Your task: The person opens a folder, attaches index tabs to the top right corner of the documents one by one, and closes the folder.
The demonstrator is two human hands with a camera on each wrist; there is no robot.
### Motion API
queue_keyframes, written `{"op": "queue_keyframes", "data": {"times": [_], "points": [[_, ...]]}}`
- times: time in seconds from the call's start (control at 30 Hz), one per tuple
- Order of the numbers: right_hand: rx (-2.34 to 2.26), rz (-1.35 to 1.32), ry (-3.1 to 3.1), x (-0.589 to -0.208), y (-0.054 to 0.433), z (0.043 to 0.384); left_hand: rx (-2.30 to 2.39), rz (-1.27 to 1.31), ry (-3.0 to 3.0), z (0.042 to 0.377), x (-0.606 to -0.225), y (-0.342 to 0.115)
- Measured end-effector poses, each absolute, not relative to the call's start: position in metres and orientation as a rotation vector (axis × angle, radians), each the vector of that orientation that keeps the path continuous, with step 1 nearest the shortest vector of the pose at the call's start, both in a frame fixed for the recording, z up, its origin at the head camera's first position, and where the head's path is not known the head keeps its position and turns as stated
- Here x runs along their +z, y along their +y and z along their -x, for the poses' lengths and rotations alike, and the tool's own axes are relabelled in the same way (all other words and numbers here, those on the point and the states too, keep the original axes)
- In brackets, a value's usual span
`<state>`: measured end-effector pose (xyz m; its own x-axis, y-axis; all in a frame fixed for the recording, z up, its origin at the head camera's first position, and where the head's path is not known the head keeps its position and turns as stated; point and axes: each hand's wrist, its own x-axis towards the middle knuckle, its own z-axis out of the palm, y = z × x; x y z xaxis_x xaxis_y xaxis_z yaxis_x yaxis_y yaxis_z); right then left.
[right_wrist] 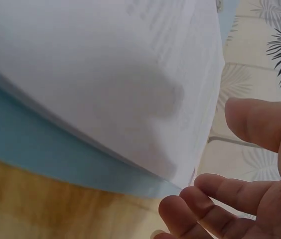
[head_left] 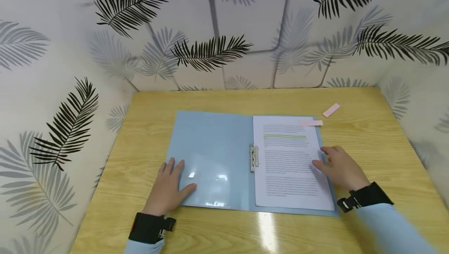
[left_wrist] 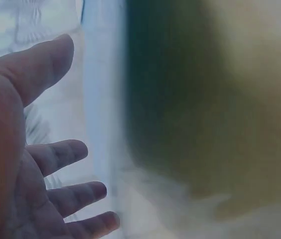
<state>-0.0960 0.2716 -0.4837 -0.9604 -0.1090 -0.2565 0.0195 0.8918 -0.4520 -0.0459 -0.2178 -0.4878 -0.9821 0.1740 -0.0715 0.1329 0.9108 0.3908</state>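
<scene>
An open light blue folder [head_left: 214, 145] lies flat, with a metal clip [head_left: 252, 157] near its fold. On its right half is a stack of printed paper [head_left: 291, 164], with lines highlighted yellow-green near the top. A pink strip [head_left: 311, 123] crosses the stack's upper right edge. My left hand [head_left: 166, 189] rests at the left cover's lower left edge, fingers spread. At the stack's right edge is my right hand [head_left: 342, 168], thumb over the page and apart from the loosely bent fingers [right_wrist: 180, 216]. Whether those fingertips touch the paper edge I cannot tell.
Another pink strip [head_left: 331, 110] lies on the wooden table [head_left: 217, 228], beyond the folder's upper right corner. Leaf-patterned wall covering [head_left: 245, 20] borders the table at the back and both sides. Glare falls on the left cover and the table's front.
</scene>
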Motion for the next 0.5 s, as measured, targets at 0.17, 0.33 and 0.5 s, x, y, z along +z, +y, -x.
{"op": "queue_keyframes", "data": {"times": [0.17,0.33,0.5], "points": [[-0.639,0.058,2.811,-0.49,0.262,0.089,0.631,-0.082,2.893,0.026,-0.503,-0.236],[-0.579,0.048,2.838,-0.497,0.258,0.084,0.65,-0.077,2.876,0.017,-0.512,-0.238],[-0.537,0.067,2.89,-0.504,0.257,0.083,0.651,-0.091,2.898,0.019,-0.514,-0.238]]}}
